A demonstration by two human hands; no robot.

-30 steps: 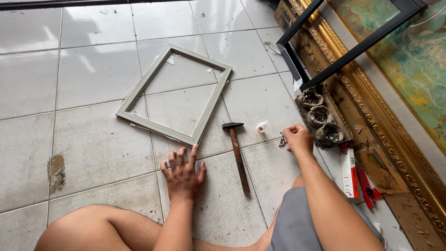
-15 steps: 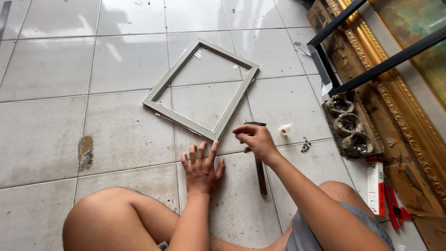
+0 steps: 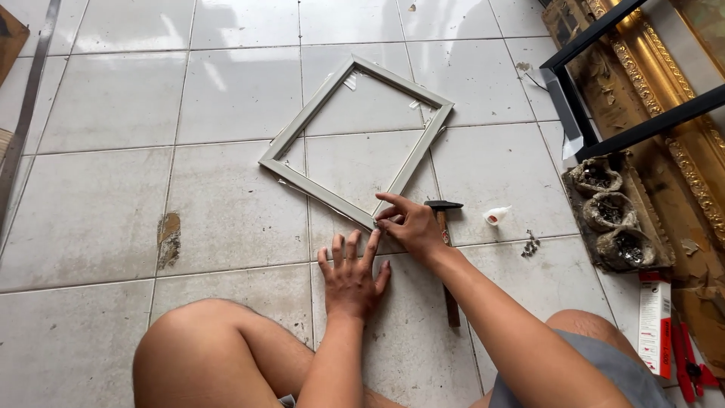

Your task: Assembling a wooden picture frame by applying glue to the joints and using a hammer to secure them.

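Frame (image 3: 355, 140) lies on the floor (image 3: 113, 106); my right hand (image 3: 411, 227) pinches its six-o'clock corner, left hand (image 3: 353, 278) spread flat for support.

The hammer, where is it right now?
In the head view, the hammer lies on the tiled floor right of centre, partly under the right hand, between the grey frame and a small white bottle.

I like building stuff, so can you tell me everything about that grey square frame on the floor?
The grey frame is four flat strips joined into an empty square, so the tiles show through. It looks like painted wood. It lies flat on the tiled floor, turned like a diamond. The right hand pinches at its nearest corner.
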